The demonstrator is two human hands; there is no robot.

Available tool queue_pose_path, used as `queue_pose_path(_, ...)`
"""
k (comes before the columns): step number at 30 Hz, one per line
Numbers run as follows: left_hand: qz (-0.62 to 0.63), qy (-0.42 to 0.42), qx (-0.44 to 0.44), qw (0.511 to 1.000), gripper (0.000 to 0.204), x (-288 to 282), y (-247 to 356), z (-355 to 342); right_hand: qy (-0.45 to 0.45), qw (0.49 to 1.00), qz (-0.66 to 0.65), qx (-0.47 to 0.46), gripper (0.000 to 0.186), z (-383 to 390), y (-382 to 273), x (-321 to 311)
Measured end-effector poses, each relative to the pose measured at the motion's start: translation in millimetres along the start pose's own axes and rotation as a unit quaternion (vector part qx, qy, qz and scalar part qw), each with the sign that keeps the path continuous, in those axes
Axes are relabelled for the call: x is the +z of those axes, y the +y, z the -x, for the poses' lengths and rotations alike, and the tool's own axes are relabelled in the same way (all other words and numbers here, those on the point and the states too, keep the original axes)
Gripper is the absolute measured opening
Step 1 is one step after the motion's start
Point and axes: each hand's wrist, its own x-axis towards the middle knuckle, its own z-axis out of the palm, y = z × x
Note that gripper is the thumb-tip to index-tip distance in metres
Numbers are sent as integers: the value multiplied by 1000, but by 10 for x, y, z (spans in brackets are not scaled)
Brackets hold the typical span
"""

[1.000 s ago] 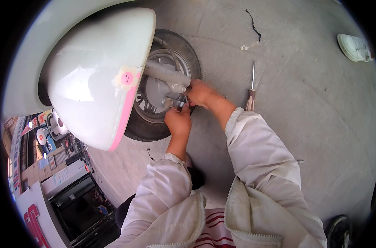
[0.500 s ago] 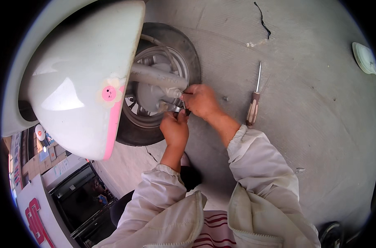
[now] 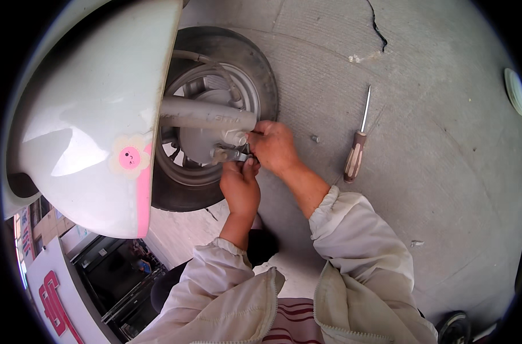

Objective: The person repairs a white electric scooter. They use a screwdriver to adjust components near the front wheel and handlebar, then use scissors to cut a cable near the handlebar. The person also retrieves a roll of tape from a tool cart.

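Observation:
A grey hub with a short metal lever sits in the middle of a scooter wheel. My left hand is closed at the outer end of this lever, with thumb and fingertips pinched on it. Just above and to the right, my right hand has its fingers curled together beside the axle nut. What those fingers hold is hidden behind them. The thick grey fork arm runs from under the white body panel to the axle.
On the concrete floor to the right lies a screwdriver with a brown handle. A small metal piece is between it and my right hand. Farther off are a black strip and a pale round object. A dark cabinet stands lower left.
The scooter and wheel sit slightly farther left in view. Both hands stay close together at the hub, and more of the metal lever shows above my left hand now.

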Motion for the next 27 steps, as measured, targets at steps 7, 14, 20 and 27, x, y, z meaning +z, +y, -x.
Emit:
queue_pose_path(7, 125, 10, -14, 992, 14, 87, -196, 2, -1, 993, -98, 61, 19, 27, 4, 11)
queue_pose_path(14, 118, 22, -21, 993, 14, 85, -185, 18, -3, 990, -126, 60, 18, 62, -9, 27)
queue_pose_path(20, -83, 18, -20, 996, 18, -34, -1, -9, -21, 998, -18, -50, 24, 2, 22, -71)
queue_pose_path(27, -94, 23, -83, 992, 25, 74, 200, -130, -104, 991, 79, 23, 27, 40, -153, -358)
